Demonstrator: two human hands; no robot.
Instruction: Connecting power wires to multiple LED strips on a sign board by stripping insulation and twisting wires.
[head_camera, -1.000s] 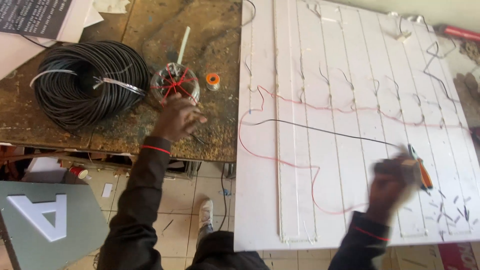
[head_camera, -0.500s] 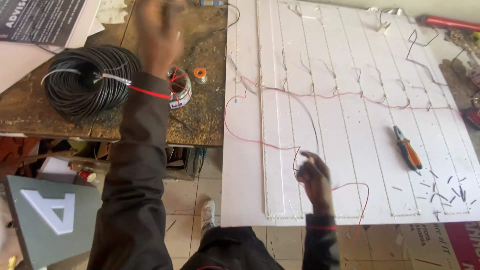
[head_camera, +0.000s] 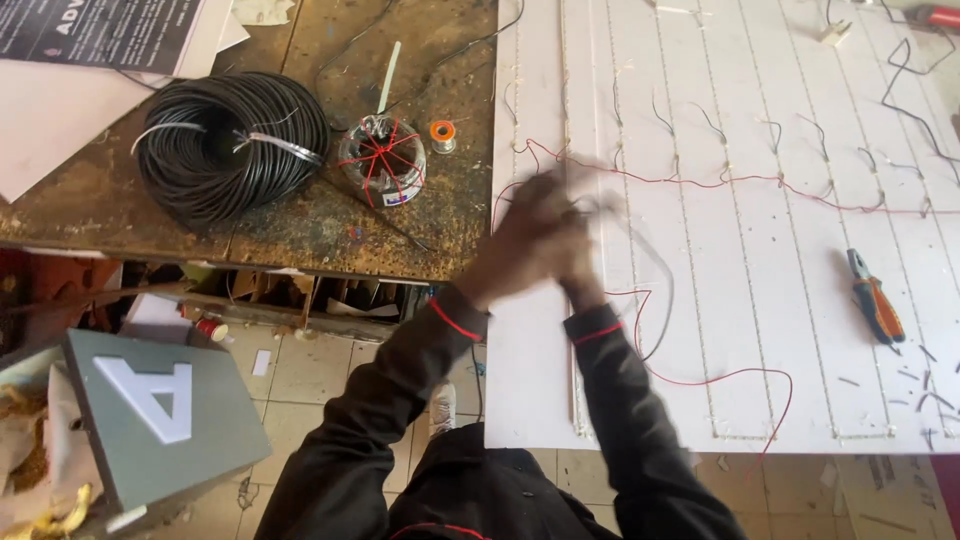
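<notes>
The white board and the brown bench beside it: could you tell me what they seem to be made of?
The white board looks like matt plastic or foam sheet: smooth, uniformly white, grooved in straight lines. The bench could be worn wood or rusted metal: mottled brown, scratched, dull.

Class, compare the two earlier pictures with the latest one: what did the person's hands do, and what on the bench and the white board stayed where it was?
The left hand left the bench, where it was near the red-wired spool, and swung right to join the right hand over the white board. The right hand let go of the orange-handled pliers, which now lie on the board, and moved left. Both hands are blurred; any grip is unclear. The black cable coil stayed put.
</notes>
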